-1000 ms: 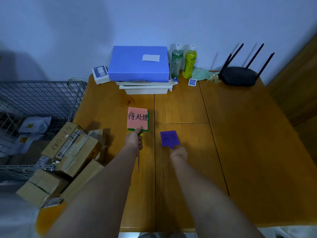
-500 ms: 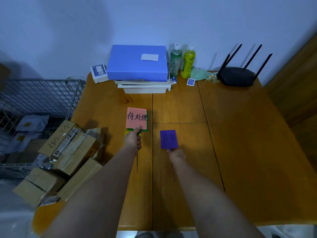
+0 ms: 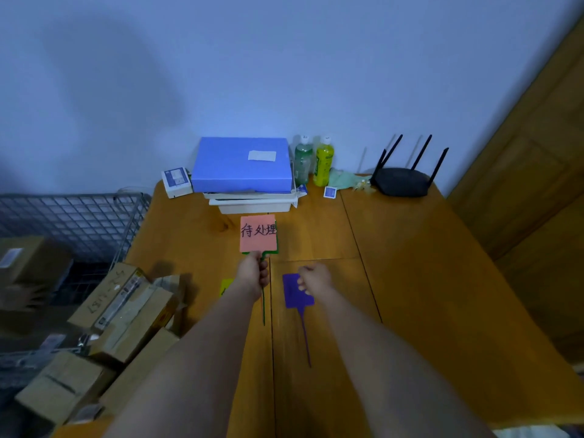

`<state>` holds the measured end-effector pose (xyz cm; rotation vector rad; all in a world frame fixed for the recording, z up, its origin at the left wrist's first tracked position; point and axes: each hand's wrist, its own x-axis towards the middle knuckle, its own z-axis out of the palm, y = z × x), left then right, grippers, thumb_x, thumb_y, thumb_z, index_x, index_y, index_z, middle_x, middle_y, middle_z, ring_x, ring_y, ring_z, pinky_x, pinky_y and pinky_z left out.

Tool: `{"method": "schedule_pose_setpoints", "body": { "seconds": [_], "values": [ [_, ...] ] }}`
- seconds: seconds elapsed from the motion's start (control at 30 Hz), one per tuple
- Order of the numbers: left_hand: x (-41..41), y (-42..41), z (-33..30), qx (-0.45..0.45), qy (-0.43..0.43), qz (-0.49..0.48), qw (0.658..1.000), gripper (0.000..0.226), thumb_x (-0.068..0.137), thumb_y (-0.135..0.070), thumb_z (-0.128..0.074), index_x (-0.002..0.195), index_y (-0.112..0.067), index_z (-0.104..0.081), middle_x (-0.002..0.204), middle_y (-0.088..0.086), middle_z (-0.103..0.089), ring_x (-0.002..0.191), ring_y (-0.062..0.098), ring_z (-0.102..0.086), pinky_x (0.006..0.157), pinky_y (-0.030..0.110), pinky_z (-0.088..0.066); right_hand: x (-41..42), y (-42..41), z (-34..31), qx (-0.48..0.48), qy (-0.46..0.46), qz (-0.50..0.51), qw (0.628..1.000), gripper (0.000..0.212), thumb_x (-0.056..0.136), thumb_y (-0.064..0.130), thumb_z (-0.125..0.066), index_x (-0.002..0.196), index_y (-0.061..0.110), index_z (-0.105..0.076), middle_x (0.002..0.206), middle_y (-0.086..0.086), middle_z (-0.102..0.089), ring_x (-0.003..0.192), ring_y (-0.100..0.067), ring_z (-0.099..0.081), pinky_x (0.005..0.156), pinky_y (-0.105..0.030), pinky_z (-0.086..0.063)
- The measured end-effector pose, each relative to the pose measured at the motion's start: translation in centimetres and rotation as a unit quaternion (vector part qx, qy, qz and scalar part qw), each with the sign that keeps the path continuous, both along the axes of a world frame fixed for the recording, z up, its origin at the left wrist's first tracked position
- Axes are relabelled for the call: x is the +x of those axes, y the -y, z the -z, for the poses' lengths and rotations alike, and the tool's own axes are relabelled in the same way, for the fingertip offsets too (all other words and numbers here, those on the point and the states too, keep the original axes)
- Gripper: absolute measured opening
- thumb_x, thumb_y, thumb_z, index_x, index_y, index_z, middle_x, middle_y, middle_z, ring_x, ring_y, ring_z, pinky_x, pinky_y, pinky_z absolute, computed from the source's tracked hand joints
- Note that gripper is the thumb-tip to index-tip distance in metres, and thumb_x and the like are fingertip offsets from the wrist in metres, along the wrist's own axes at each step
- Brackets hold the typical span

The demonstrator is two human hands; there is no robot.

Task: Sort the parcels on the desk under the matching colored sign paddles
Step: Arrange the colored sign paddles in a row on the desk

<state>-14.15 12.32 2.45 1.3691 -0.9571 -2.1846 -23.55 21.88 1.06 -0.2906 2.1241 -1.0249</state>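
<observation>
Head view: both hands on sign paddles.
Left hand (image 3: 252,273) fingers curl round the stem of the salmon-faced green paddle (image 3: 258,233), held upright. Right hand (image 3: 313,276) fingers pinch the flat purple plastic paddle (image 3: 297,292), whose stem now points toward the person; previously it was raised. Brown cardboard parcels (image 3: 120,308) lie left, nearer the left hand, on the wooden surface (image 3: 410,263).

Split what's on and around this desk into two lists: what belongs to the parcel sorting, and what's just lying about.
Belongs to the job:
- pink-faced sign paddle, held by the left hand
- purple sign paddle, under the right hand
- cardboard parcels at the desk's left edge

Just lying about:
- blue box on white trays
- two bottles
- black router
- wire cage
</observation>
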Motion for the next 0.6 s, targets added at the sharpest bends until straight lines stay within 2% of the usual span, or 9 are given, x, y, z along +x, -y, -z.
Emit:
{"method": "schedule_pose_setpoints", "body": {
  "seconds": [0.07,0.17,0.27,0.33,0.43,0.5,0.6],
  "values": [
    [-0.7,-0.3,-0.7,-0.004,-0.012,0.025,1.0,0.031,0.099,-0.018,-0.037,0.072,-0.014,-0.051,0.044,-0.006,-0.042,0.03,0.003,-0.035,0.03,0.012,-0.025,0.0,0.6,-2.2,-0.046,-0.007,0.001,0.999,0.015,0.094,0.019,-0.05,0.095,0.009,-0.061,0.06,-0.001,-0.052,0.046,-0.009,-0.047,0.037,-0.014,-0.035],
    [-1.8,-0.8,-1.4,-0.024,-0.011,0.064,0.998,0.027,0.099,-0.022,-0.043,0.075,-0.016,-0.053,0.058,-0.003,-0.047,0.044,0.007,-0.045,0.039,0.016,-0.037,0.1,1.1,-5.0,-0.118,-0.01,-0.003,0.993,0.025,0.093,0.013,-0.052,0.069,0.015,-0.054,0.06,-0.003,-0.049,0.048,-0.01,-0.044,0.033,-0.008,-0.032],
    [-2.8,-1.7,-2.0,-0.036,-0.028,0.067,0.997,0.012,0.096,-0.016,-0.05,0.085,-0.016,-0.054,0.055,-0.002,-0.053,0.038,0.005,-0.051,0.037,0.016,-0.041,-0.1,0.8,-6.7,-0.154,-0.003,0.002,0.988,0.027,0.092,0.01,-0.055,0.066,0.018,-0.052,0.06,-0.003,-0.051,0.043,-0.006,-0.049,0.032,-0.007,-0.033],
    [-3.4,-2.2,-2.4,-0.029,-0.041,0.054,0.997,0.009,0.095,-0.008,-0.052,0.086,-0.013,-0.053,0.054,0.001,-0.055,0.034,0.007,-0.052,0.035,0.015,-0.042,-0.6,0.4,-6.9,-0.158,-0.005,-0.003,0.987,0.025,0.091,0.01,-0.057,0.067,0.017,-0.053,0.06,-0.003,-0.053,0.038,-0.002,-0.05,0.032,-0.007,-0.034],
    [-4.5,-2.8,-2.3,-0.022,-0.044,0.058,0.997,0.007,0.093,-0.003,-0.051,0.091,-0.009,-0.055,0.047,0.001,-0.058,0.033,0.007,-0.054,0.036,0.015,-0.044,-1.6,-0.8,-6.7,-0.159,-0.002,-0.005,0.987,0.024,0.091,0.007,-0.058,0.069,0.014,-0.054,0.062,-0.004,-0.054,0.041,-0.003,-0.052,0.033,-0.007,-0.034],
    [-5.4,-3.3,-2.2,-0.016,-0.034,0.062,0.997,0.009,0.092,-0.005,-0.053,0.097,-0.011,-0.057,0.043,-0.002,-0.06,0.035,0.006,-0.056,0.037,0.015,-0.045,-2.5,-1.6,-6.6,-0.16,-0.001,-0.014,0.987,0.026,0.091,0.003,-0.056,0.067,0.013,-0.054,0.061,-0.005,-0.053,0.032,0.004,-0.05,0.033,-0.006,-0.035],
    [-6.9,-4.6,-2.5,0.011,-0.027,0.055,0.998,0.006,0.091,-0.011,-0.056,0.091,-0.016,-0.06,0.052,-0.003,-0.063,0.048,0.009,-0.055,0.044,0.02,-0.042,-4.0,-2.6,-6.3,-0.145,-0.018,-0.039,0.989,0.028,0.089,0.001,-0.059,0.067,0.017,-0.054,0.065,-0.001,-0.056,0.042,0.002,-0.053,0.036,-0.005,-0.036]
  ]
}}
